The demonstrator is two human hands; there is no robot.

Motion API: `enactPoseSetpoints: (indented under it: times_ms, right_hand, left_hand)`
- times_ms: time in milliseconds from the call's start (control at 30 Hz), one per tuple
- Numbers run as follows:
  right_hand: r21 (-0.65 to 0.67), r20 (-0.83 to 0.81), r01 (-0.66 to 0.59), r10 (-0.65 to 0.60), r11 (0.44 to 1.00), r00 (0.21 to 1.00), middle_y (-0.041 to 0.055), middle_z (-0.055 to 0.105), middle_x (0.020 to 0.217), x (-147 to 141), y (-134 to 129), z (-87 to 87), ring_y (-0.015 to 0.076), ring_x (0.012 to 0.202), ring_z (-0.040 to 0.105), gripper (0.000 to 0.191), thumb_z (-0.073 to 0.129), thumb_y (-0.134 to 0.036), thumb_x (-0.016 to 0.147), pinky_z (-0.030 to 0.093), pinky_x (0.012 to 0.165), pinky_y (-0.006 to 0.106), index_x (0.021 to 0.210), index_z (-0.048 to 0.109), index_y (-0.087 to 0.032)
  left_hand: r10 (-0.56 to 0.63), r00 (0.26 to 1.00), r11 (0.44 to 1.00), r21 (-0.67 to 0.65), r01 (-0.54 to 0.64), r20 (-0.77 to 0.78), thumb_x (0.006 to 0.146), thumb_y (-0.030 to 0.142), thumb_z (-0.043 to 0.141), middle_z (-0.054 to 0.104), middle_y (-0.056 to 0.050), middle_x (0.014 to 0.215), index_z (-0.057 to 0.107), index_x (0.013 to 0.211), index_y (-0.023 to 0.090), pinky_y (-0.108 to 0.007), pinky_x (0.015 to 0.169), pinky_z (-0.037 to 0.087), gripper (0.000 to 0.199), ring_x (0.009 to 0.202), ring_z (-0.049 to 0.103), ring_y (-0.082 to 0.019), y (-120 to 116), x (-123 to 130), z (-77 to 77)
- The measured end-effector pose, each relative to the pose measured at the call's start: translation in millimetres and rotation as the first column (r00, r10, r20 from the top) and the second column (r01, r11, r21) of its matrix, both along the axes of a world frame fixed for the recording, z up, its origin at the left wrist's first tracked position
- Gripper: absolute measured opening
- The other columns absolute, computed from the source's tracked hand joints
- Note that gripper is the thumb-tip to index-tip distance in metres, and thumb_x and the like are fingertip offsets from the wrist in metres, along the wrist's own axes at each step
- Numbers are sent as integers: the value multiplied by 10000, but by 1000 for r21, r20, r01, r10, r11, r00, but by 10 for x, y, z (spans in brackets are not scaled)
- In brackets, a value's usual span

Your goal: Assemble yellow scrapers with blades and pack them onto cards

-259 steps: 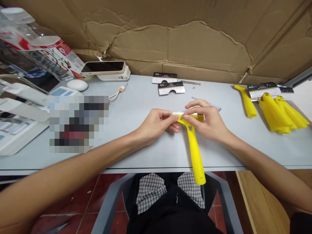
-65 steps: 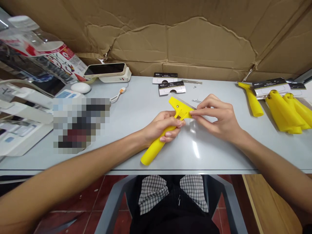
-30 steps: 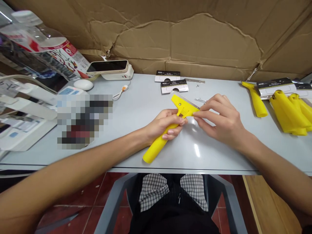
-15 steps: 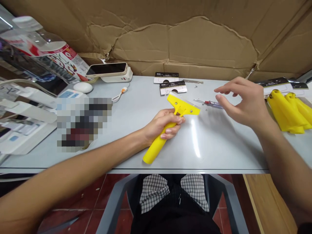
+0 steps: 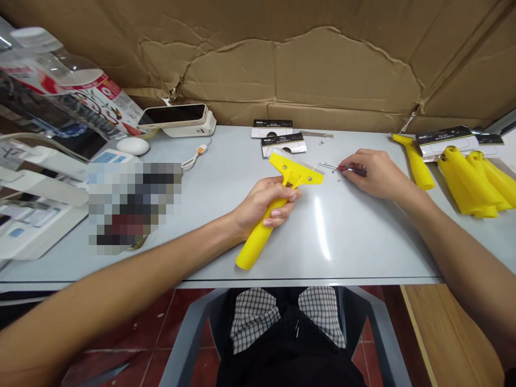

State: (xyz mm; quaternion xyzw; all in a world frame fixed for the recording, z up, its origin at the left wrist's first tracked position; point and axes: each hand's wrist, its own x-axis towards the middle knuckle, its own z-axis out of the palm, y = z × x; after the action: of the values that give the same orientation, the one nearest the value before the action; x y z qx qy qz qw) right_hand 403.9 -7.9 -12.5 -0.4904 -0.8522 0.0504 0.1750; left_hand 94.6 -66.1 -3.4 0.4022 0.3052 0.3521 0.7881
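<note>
My left hand (image 5: 271,207) is wrapped round the handle of a yellow scraper (image 5: 253,248), which slants up and away over the table. Its wide head carries two screws, and a clear strip shows along its far edge. To the right, my right hand (image 5: 368,171) has its fingers closed on a small screwdriver (image 5: 345,169). The screwdriver's thin shaft points left toward the scraper head, apart from it. Several tiny metal screws (image 5: 339,181) lie around the shaft. Black-and-white blade packets (image 5: 284,144) and a bare metal blade (image 5: 318,134) lie behind the scraper.
At the right lie another yellow scraper (image 5: 419,164), a pile of yellow scraper parts (image 5: 470,183) and more packets (image 5: 447,141). A phone (image 5: 173,115) on a white charger, a white mouse (image 5: 133,146), bottles (image 5: 97,91) and a power strip stand left. Cardboard (image 5: 322,70) walls the back.
My right hand has come down and closed on the screwdriver, which lay on the table before. The left hand still holds the scraper, nearly unmoved.
</note>
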Motion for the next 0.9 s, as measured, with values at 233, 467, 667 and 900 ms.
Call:
enactPoseSetpoints:
  times_ms: [233,467,667,900]
  right_hand:
    - [123,-171,-75,96,989,981,79,769,950,-58,-190,286,265,812,699,176,664,-306,960,561,755,432,1042,815,-271]
    - [104,-178,-191,207,976,962,57,779,978,-235,-363,322,262,854,723,210,680,-347,987,576,752,421,1103,855,-335]
    - [155,-183,-178,205,972,961,71,764,973,-269,-361,259,241,812,713,215,694,-325,1000,576,696,400,1116,875,-318]
    - [187,-187,-173,208,967,960,68,743,978,-282,-381,262,227,802,702,205,705,-298,993,581,695,395,1097,880,-319]
  left_hand:
    - [152,988,985,-70,-155,-40,729,178,788,599,43,668,554,789,171,-112,309,275,241,380,320,3,11,19,-1]
    - [230,970,966,-106,-237,-77,743,138,753,571,38,644,570,797,169,-117,315,270,193,389,345,-8,19,47,-13]
    - [192,977,976,-84,-199,-92,759,168,761,546,41,593,581,791,174,-132,316,267,183,371,317,-17,17,38,-29]
    - [191,977,978,-66,-198,-96,754,158,756,562,35,615,584,796,171,-137,316,262,178,376,316,-15,3,35,-16]
